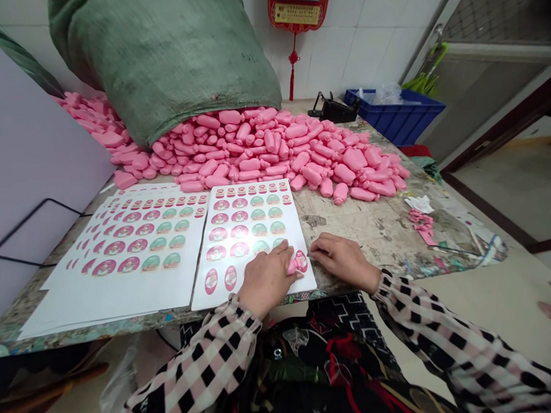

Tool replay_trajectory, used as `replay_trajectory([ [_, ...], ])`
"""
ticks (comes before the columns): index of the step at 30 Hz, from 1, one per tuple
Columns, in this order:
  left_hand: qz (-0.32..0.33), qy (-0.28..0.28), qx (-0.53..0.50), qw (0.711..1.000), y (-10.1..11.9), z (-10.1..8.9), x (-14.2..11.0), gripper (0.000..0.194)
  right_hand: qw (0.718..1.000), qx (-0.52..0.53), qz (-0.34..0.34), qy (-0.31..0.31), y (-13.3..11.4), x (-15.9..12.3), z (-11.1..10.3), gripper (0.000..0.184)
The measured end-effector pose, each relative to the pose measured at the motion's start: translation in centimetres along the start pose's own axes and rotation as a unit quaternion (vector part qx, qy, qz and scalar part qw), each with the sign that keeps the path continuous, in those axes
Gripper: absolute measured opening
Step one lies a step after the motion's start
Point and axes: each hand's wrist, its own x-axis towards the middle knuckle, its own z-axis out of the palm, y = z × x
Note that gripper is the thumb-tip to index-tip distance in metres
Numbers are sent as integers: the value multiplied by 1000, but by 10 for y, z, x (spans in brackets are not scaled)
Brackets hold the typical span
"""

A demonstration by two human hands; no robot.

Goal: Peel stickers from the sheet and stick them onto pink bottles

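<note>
Pink plastic bottle [293, 266] sits grasped in my left hand [268, 278], over the lower right of the sticker sheet [249, 224]; my right hand [344, 258] curls beside it, its grip I cannot tell. Much looks left: stickers [218, 234] fill most rows, before a heap of similar bottles [273, 149].

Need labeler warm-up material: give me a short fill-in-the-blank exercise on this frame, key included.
1. The left hand holds a small ____ bottle.
2. The sticker sheet under that hand lies to the ____ of the fanned stack of sheets, in the camera's view.
3. The big sack above the heap of bottles is ____ in colour.
4. The plastic bin at the back right is ____ in colour.

Missing words: pink; right; green; blue.
</note>
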Motion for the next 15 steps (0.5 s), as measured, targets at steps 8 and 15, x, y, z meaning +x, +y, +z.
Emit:
replay_trajectory([
  [8,6,-2,13,1000,-1,0,0,49,995,81,49,41,1,-7,15,18],
  [15,5,1,12,1000,-1,1,0,50,999,-37,14,20,-7,-2,2,21],
])
